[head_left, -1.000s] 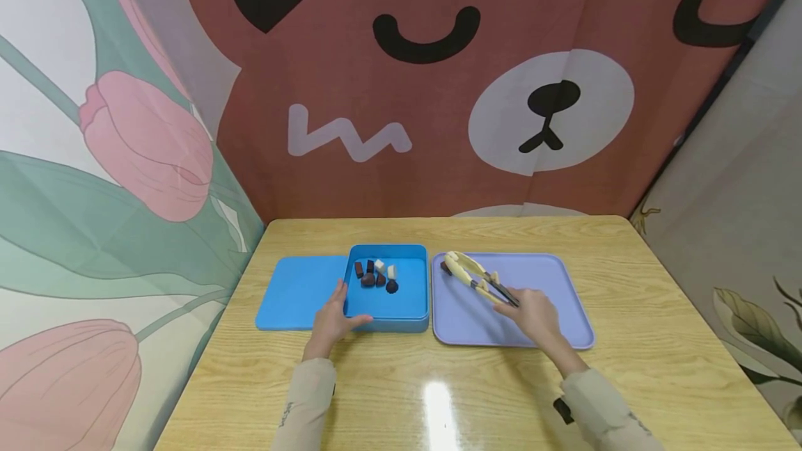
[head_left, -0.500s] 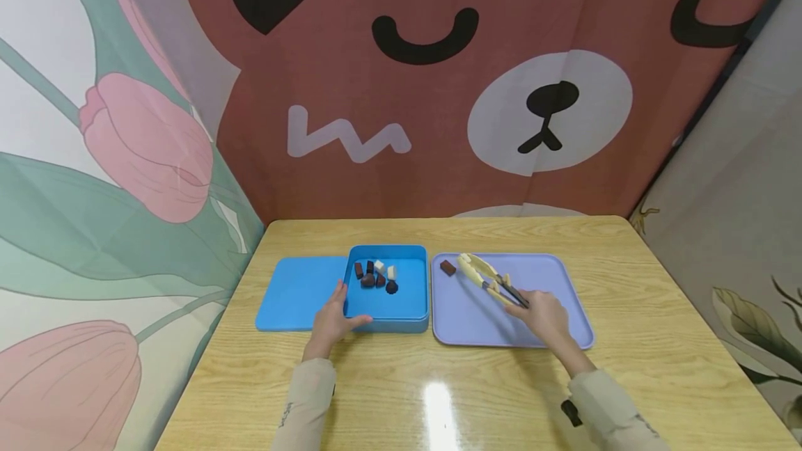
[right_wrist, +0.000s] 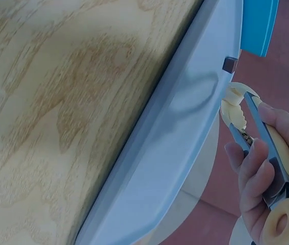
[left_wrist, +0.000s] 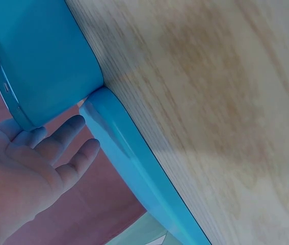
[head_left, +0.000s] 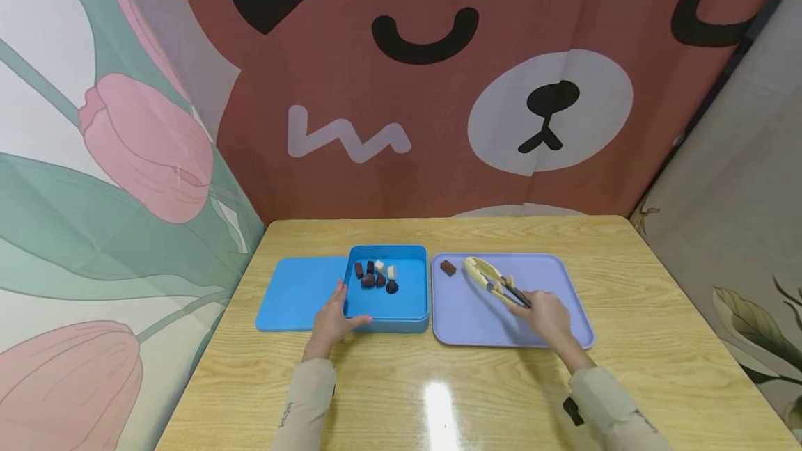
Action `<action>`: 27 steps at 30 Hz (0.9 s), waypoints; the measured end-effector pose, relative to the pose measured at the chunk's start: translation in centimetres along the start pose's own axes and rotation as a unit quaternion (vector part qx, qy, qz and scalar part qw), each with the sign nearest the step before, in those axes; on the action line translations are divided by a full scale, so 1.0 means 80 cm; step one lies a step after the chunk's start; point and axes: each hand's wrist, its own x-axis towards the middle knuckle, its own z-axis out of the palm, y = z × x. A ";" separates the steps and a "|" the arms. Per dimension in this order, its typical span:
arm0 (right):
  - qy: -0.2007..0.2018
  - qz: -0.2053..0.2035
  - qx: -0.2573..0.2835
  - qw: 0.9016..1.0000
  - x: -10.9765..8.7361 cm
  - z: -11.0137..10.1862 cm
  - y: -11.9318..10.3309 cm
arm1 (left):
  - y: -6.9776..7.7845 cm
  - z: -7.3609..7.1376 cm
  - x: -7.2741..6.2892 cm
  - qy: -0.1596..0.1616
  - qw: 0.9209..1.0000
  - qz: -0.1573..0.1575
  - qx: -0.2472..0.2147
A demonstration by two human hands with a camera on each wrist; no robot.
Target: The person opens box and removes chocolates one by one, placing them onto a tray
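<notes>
My left hand [head_left: 331, 322] rests at the near-left corner of a blue box [head_left: 401, 306], thumb along its front rim and fingers stretched along its left side. In the left wrist view the fingers [left_wrist: 62, 138] are loosely spread. Dark and white chocolates [head_left: 367, 280] lie in the left part of the box. My right hand [head_left: 546, 315] grips a pair of cream-tipped tongs [head_left: 491, 277] above a lilac tray [head_left: 457, 326]; the right wrist view shows nothing between the tips. One brown chocolate [head_left: 447, 268] lies at the tray's far left corner, left of the tong tips.
A flat blue lid [head_left: 301, 294] lies on the wooden table [head_left: 376, 388] against the box's left side. The tray stands close to the box's right wall. Printed fabric [head_left: 351, 186] hangs right behind the table's far edge.
The tongs in my right hand have moved right, away from the brown chocolate, which now lies uncovered on the tray. The left hand and the box have stayed in place.
</notes>
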 end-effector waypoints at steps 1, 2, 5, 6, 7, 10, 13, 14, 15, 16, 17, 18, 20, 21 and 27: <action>0.000 -0.001 0.000 1.000 0.000 0.001 0.000 | 0.000 0.000 0.000 0.001 1.000 0.000 0.001; 0.001 -0.002 -0.001 1.000 0.001 0.001 0.001 | 0.000 0.000 0.000 0.001 1.000 0.000 0.001; 0.004 -0.005 -0.001 1.000 0.003 0.004 0.003 | 0.000 0.000 0.000 0.002 1.000 -0.001 0.000; 0.005 -0.005 -0.001 1.000 0.004 0.005 0.003 | 0.000 0.001 0.000 0.002 1.000 0.000 0.000; 0.005 -0.006 0.000 1.000 0.004 0.006 0.004 | 0.000 0.001 0.000 0.003 1.000 0.002 -0.001; 0.002 -0.004 0.000 1.000 0.006 0.008 0.005 | -0.001 0.001 -0.001 0.004 1.000 0.002 -0.001; -0.004 0.001 0.001 1.000 0.006 0.009 0.006 | -0.001 0.001 -0.001 0.003 1.000 0.002 -0.001; -0.005 0.004 0.000 1.000 0.006 0.009 0.005 | -0.001 0.001 -0.001 0.003 1.000 0.000 -0.001; -0.007 0.005 0.000 1.000 0.006 0.010 0.006 | -0.001 0.002 0.000 0.002 1.000 -0.001 -0.002; -0.009 0.006 -0.001 1.000 0.006 0.010 0.005 | -0.001 0.002 0.000 0.001 1.000 -0.003 -0.003; -0.010 0.007 -0.002 1.000 0.007 0.010 0.005 | -0.001 0.002 0.000 0.001 1.000 -0.003 -0.004; -0.011 0.008 -0.003 1.000 0.007 0.010 0.005 | -0.001 0.002 0.000 0.001 1.000 -0.001 -0.004; -0.014 0.010 -0.005 1.000 0.007 0.011 0.006 | 0.000 0.002 0.000 0.000 1.000 -0.003 -0.006; -0.014 0.009 -0.005 1.000 0.007 0.011 0.006 | 0.000 0.002 0.000 0.001 1.000 -0.004 -0.006; -0.013 0.005 -0.006 1.000 0.007 0.012 0.007 | -0.002 0.003 0.001 0.004 1.000 -0.002 -0.005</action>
